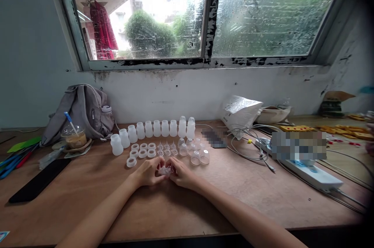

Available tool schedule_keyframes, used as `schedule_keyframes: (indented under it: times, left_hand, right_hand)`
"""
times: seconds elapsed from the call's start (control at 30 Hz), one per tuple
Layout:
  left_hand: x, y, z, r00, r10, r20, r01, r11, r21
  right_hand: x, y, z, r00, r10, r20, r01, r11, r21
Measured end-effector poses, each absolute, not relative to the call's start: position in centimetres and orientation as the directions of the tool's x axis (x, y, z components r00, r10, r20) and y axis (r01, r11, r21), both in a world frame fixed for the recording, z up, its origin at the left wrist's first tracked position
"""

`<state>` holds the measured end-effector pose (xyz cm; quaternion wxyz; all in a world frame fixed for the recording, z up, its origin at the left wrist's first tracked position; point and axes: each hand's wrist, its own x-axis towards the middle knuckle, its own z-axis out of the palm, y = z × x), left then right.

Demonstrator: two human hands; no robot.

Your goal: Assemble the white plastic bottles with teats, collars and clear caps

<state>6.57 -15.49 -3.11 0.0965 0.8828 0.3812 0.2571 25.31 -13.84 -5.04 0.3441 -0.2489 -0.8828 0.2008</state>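
Note:
My left hand and my right hand meet over the table, fingers curled around a small clear, ribbed bottle part. Fingers cover much of it, so its exact shape is hidden. Just beyond my left hand lie several white screw rings. Clear bottle nipples stand in short rows behind my fingertips. To the right of them are several transparent dome caps. A curved row of frosted small bottles stands at the back, and two capped bottles end it on the right.
Left: a black flat pad, an iced drink cup, a grey backpack and scissors-like coloured handles. Right: a dark phone-like object, loose cables, a white pouch and a power strip. A window wall stands behind.

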Motion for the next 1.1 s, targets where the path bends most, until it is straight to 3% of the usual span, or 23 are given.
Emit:
schedule_keyframes:
  times: [0.3,0.5,0.67,0.87,1.1]
  left_hand:
    - [6.2,-15.6,-2.6,0.588,0.728,0.352,0.647,-0.685,0.335]
    - [5.6,-15.5,-2.1,0.64,0.683,0.351,0.659,-0.723,0.205]
    - [5.5,-15.3,-2.1,0.659,0.658,0.365,0.639,-0.745,0.189]
    - [4.1,-14.4,-2.0,0.64,0.679,0.359,0.678,-0.719,0.151]
    - [1.4,-13.1,-2.2,0.505,0.765,0.4,0.771,-0.608,0.189]
  right_hand:
    - [25.6,-13.7,-5.3,-0.613,0.597,0.518,0.351,0.793,-0.499]
    - [25.7,-11.7,-7.0,-0.475,0.704,0.528,0.452,0.71,-0.54]
    - [26.0,-11.4,-6.7,-0.36,0.732,0.578,0.477,0.677,-0.56]
    - [26.2,-11.9,-6.3,-0.484,0.69,0.538,0.536,0.72,-0.441]
    - [26.0,-12.1,-6.5,-0.574,0.694,0.434,0.572,0.719,-0.394]
